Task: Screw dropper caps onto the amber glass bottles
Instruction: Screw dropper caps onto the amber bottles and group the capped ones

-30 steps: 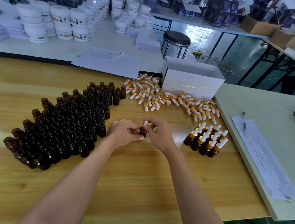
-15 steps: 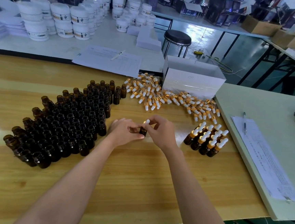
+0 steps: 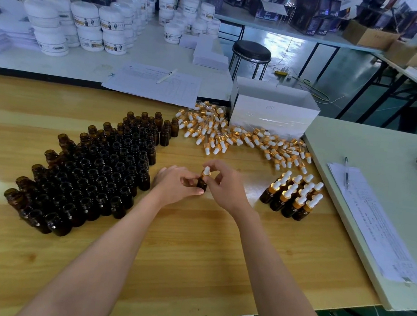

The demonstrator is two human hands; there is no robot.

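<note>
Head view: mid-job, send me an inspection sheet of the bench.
Surface: wooden table, adjoining pale table at right.
Job's things: block of uncapped amber bottles left; loose dropper caps heaped behind; capped bottles grouped right.
Clutter: white box, paper sheet with pen.
Grippers: left hand grips one bottle; right hand pinches its dropper cap.
Cables: cable on the floor beyond the table.
Surroundings: white jars, black stool.

Probably a cosmetics packing workshop: massed amber bottles (image 3: 95, 173) and loose dropper caps (image 3: 229, 137) on a wooden table (image 3: 193, 257), with stacked white jars (image 3: 88, 26) and dark cartons (image 3: 316, 13) on far benches (image 3: 84, 67).
</note>
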